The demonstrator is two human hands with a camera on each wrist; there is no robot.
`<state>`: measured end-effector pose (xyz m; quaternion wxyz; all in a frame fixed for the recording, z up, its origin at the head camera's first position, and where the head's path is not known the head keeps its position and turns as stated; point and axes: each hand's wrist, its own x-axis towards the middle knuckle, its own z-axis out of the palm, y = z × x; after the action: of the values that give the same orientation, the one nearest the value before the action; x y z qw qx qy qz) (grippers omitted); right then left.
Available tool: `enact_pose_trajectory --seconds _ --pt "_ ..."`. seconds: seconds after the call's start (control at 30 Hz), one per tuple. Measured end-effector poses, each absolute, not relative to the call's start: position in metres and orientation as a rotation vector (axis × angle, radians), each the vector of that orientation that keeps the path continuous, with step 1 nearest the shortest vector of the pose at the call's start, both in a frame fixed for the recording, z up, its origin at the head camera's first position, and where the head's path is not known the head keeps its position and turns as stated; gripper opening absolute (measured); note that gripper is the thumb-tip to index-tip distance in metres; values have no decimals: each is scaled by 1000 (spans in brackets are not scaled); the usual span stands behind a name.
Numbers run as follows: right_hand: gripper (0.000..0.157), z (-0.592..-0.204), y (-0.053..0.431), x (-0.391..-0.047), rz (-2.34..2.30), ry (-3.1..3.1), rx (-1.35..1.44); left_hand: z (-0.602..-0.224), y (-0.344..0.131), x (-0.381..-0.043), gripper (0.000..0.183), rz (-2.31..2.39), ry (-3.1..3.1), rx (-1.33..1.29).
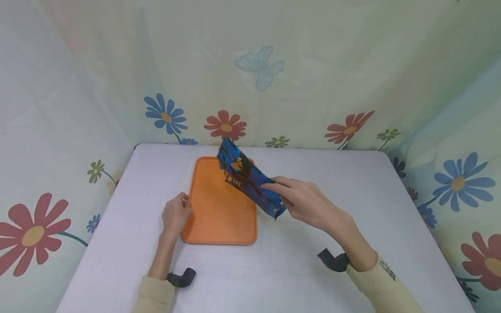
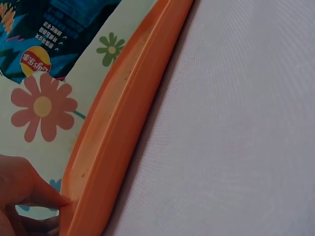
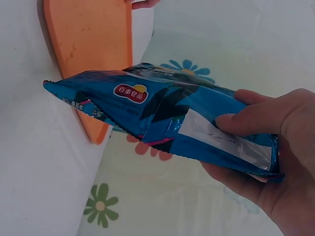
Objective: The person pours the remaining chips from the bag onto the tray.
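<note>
A blue bag of potato chips (image 1: 250, 179) slants above the right part of an orange tray (image 1: 219, 213), its far end raised. My right hand (image 1: 307, 202) grips the bag by its near right end. In the right wrist view the thumb presses the bag's back (image 3: 167, 113) beside a white label, with the other fingers on the opposite side. My left hand (image 1: 176, 215) pinches the tray's left edge; in the left wrist view its thumb (image 2: 49, 196) lies on the rim (image 2: 118, 132). Small dark crumbs dot the tray's floor.
The tray lies on a table with a white cloth (image 1: 332, 174). Behind and beside the table hangs a flowered curtain (image 1: 305, 100). A black strap (image 1: 182, 278) sits at my left wrist and another black strap (image 1: 334, 261) at my right.
</note>
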<state>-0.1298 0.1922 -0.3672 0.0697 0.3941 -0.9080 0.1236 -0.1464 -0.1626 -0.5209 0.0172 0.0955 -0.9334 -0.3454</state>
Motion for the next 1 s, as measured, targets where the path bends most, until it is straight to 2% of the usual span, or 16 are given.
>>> enact_pose_trajectory --seconds 1.0 --pt "51 -354 173 -133 239 -2714 1295 -524 -163 -146 24 -1073 -2887 284"
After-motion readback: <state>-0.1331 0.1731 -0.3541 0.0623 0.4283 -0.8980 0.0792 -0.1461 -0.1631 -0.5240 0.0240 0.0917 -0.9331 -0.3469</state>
